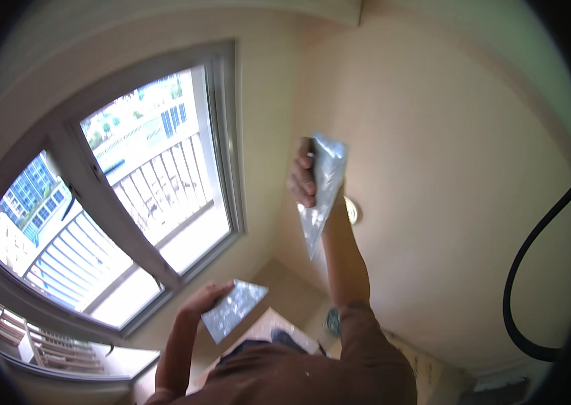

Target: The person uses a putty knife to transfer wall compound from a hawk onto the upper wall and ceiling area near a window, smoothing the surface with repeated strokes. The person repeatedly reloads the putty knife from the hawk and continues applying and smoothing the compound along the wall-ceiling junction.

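Note:
My right hand (303, 177) is raised in front of the pale wall, its fingers wrapped round the side of a shiny silver-grey flat piece (330, 165) that narrows to a point at its lower end. Whether this piece touches the wall, I cannot tell. Lower and to the left, my left hand (205, 298) grips a flat, four-sided silvery sheet (235, 310) by its upper left edge. The exact kind of both pieces is unclear. The sheet is held below the window, above my dark clothing.
A grey-framed sliding window (221, 148) fills the left side, with a railing (164, 169) outside. A round light-coloured fitting (351, 210) is on the wall behind my right forearm. A black cable (511, 290) loops down at the far right. A greenish round object (332, 322) lies low near my body.

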Demonstrator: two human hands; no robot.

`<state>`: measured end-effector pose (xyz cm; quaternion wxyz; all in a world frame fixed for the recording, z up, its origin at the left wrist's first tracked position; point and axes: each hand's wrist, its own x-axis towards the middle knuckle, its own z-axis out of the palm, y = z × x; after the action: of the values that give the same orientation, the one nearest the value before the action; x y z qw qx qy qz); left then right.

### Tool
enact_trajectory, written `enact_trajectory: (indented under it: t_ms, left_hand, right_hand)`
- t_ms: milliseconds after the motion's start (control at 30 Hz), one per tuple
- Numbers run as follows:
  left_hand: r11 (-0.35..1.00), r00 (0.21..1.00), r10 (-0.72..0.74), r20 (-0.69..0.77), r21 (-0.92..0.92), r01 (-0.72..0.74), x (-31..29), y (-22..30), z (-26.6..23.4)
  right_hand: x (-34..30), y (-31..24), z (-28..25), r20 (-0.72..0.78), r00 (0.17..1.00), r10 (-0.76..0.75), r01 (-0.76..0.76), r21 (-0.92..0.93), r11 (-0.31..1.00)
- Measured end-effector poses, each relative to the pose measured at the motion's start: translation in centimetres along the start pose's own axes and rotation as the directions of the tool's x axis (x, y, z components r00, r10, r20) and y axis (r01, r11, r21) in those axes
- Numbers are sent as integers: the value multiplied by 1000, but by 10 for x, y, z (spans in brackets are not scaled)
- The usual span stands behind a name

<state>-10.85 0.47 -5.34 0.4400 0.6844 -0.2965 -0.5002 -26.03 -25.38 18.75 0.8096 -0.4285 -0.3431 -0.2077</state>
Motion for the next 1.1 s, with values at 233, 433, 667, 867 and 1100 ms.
enact_trajectory:
  t_ms: [233,433,667,867,1100]
  left_hand:
    - [921,999,-41,-19,-389,30,-36,27,3]
    - [919,986,-62,-152,-395,-3,-23,50,6]
    - [884,978,-51,-201,-465,-49,4,51,21]
    - [866,969,-119,-218,-500,-6,26,41,25]
    - [871,967,-104,-232,-490,-24,42,37,31]
  right_hand:
    - [108,-177,-25,-291,785,-547,206,-710,674]
    - [193,-295,-133,-125,566,-815,-39,-991,126]
    - [245,-276,-132,522,553,-650,44,-797,-602]
    - [277,-278,-118,734,508,-450,309,-643,-701]
    - [308,-284,-139,833,468,-294,390,-493,-778]
